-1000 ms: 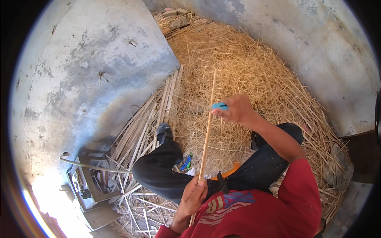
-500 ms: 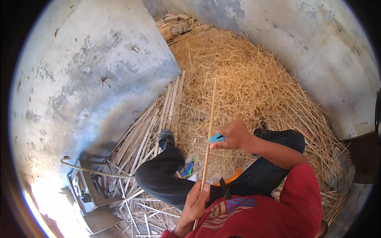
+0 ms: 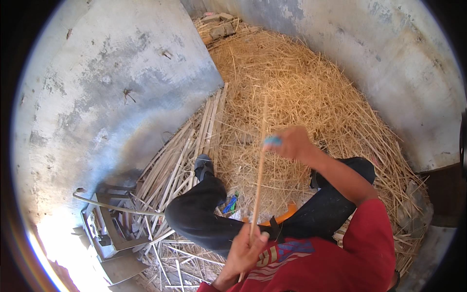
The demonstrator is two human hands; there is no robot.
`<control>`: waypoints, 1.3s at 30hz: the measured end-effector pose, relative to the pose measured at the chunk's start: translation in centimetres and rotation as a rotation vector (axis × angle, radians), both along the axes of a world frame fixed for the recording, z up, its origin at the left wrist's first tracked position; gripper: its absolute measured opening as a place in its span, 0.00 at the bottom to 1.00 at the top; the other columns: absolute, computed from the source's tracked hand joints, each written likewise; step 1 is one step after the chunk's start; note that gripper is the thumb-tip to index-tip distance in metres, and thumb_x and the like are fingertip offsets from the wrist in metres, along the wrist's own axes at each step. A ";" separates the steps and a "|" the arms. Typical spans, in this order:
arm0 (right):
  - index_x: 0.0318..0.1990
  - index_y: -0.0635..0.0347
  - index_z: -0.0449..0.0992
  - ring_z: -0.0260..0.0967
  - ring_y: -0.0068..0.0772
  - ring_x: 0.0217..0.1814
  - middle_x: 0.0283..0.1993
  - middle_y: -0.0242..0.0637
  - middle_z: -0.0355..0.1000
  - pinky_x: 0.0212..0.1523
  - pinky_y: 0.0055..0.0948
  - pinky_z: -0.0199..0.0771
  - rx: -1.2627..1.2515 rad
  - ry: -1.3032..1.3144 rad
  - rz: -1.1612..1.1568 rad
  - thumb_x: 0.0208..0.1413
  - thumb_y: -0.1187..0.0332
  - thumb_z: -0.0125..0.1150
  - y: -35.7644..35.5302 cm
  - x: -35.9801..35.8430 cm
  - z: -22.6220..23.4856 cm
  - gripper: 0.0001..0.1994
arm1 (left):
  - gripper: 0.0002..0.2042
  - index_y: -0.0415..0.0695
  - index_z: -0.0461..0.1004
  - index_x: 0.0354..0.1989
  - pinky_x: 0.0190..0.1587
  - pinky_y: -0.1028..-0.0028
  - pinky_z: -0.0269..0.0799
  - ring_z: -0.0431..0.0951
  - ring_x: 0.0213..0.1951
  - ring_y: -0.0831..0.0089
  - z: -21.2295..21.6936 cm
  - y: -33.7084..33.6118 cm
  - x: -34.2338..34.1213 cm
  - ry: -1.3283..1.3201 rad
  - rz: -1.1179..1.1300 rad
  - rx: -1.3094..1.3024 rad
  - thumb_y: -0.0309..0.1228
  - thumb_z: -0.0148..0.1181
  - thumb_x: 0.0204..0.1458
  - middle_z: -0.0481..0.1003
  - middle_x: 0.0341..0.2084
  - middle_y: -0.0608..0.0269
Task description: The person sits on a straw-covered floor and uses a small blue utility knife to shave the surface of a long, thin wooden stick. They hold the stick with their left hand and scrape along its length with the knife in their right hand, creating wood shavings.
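Observation:
A long, thin, pale wooden strip [image 3: 260, 182] runs up and away from my body, its far end over the straw. Its lower part is gripped in my left hand [image 3: 245, 250] near my waist, fingers wrapped round it and thumb along its side. Farther up, my right hand [image 3: 294, 142] is closed on a small blue tool [image 3: 273, 140] that looks like a utility knife. The tool meets the strip in its upper half, and its blade is not visible. Motion blurs this hand and the strip.
Straw-like shavings [image 3: 301, 92] pile up ahead. Loose wooden strips [image 3: 170, 155] lie at left by the wall [image 3: 112, 63]. A wooden frame box [image 3: 114, 219] stands at lower left. An orange curved thing [image 3: 287, 213] and a blue-green scrap [image 3: 230, 204] lie between my legs.
My right hand has moved up along the strip with the blue tool, away from my body. My left hand stays near my waist on the strip.

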State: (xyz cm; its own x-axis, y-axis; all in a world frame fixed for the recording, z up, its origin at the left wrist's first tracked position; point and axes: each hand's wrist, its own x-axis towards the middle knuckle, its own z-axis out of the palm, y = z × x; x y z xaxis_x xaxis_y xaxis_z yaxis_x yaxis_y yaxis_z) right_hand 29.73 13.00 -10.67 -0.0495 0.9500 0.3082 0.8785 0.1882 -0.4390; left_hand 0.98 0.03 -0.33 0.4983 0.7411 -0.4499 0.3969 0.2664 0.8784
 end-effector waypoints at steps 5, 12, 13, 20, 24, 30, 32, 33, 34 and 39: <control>0.29 0.46 0.83 0.54 0.23 0.09 0.08 0.27 0.58 0.10 0.26 0.55 -0.074 -0.061 -0.155 0.51 0.26 0.36 1.9 4.6 -0.2 0.37 | 0.14 0.43 0.63 0.29 0.23 0.76 0.60 0.61 0.21 0.82 -0.3 -0.3 0.1 -0.051 -0.064 0.053 0.38 0.58 0.57 0.62 0.16 0.69; 0.21 0.49 0.77 0.54 0.25 0.10 0.08 0.27 0.55 0.12 0.27 0.55 0.019 -0.108 -0.118 0.54 0.30 0.38 1.5 4.3 -1.1 0.34 | 0.14 0.42 0.63 0.29 0.24 0.76 0.59 0.61 0.23 0.82 -0.4 -0.9 -0.6 -0.015 -0.081 0.067 0.39 0.55 0.58 0.62 0.17 0.70; 0.16 0.56 0.72 0.53 0.26 0.11 0.08 0.28 0.53 0.12 0.27 0.53 -0.055 -0.122 -0.278 0.56 0.31 0.38 2.7 6.0 -0.4 0.36 | 0.14 0.42 0.63 0.29 0.24 0.76 0.59 0.61 0.23 0.82 -0.2 -1.1 -0.6 -0.021 -0.081 -0.002 0.39 0.54 0.59 0.62 0.17 0.71; 0.11 0.54 0.66 0.52 0.28 0.10 0.08 0.29 0.52 0.14 0.31 0.54 -0.118 0.147 -0.438 0.56 0.31 0.39 2.2 10.5 0.2 0.37 | 0.14 0.44 0.63 0.32 0.20 0.80 0.50 0.55 0.18 0.84 -1.7 -1.7 -1.6 -0.175 0.077 -0.301 0.42 0.45 0.63 0.59 0.15 0.74; 0.14 0.54 0.69 0.66 0.26 0.14 0.11 0.32 0.65 0.13 0.32 0.61 0.126 0.102 0.138 0.50 0.31 0.50 -3.4 -1.0 2.6 0.33 | 0.15 0.43 0.64 0.33 0.19 0.79 0.45 0.51 0.16 0.84 -2.6 -0.6 -1.7 -0.302 0.121 -0.215 0.43 0.44 0.63 0.57 0.14 0.75; 0.13 0.53 0.70 0.62 0.33 0.09 0.08 0.32 0.61 0.13 0.32 0.61 0.022 0.016 -0.047 0.45 0.28 0.51 -1.3 0.1 0.4 0.35 | 0.12 0.40 0.65 0.36 0.23 0.76 0.59 0.64 0.19 0.80 -0.1 0.0 -0.8 0.008 0.002 0.107 0.38 0.48 0.62 0.65 0.15 0.67; 0.12 0.53 0.69 0.61 0.33 0.09 0.08 0.32 0.60 0.12 0.32 0.61 -0.109 -0.078 0.018 0.45 0.27 0.49 -2.1 -1.1 0.9 0.35 | 0.10 0.40 0.66 0.37 0.23 0.73 0.64 0.69 0.20 0.77 1.3 -0.1 -0.3 0.088 -0.059 0.133 0.35 0.51 0.61 0.69 0.16 0.64; 0.11 0.53 0.68 0.61 0.33 0.08 0.07 0.32 0.59 0.12 0.33 0.60 -0.167 -0.125 0.052 0.45 0.27 0.48 -2.5 -2.0 1.4 0.36 | 0.09 0.40 0.66 0.37 0.23 0.72 0.64 0.69 0.19 0.77 2.1 -0.4 0.1 0.105 -0.089 0.111 0.34 0.51 0.60 0.69 0.15 0.64; 0.13 0.54 0.70 0.62 0.35 0.10 0.08 0.35 0.61 0.13 0.35 0.62 -0.158 -0.150 0.152 0.46 0.26 0.46 -3.5 -3.2 1.8 0.37 | 0.09 0.40 0.66 0.38 0.23 0.72 0.65 0.70 0.19 0.76 2.8 -0.8 0.6 0.124 -0.118 0.088 0.34 0.52 0.60 0.69 0.15 0.63; 0.13 0.54 0.69 0.63 0.36 0.10 0.08 0.34 0.61 0.14 0.32 0.62 -0.147 0.069 0.028 0.46 0.28 0.49 -3.0 -1.6 1.3 0.35 | 0.10 0.41 0.68 0.38 0.24 0.73 0.63 0.66 0.21 0.79 1.1 -0.9 1.0 0.034 -0.074 0.090 0.36 0.49 0.62 0.67 0.16 0.65</control>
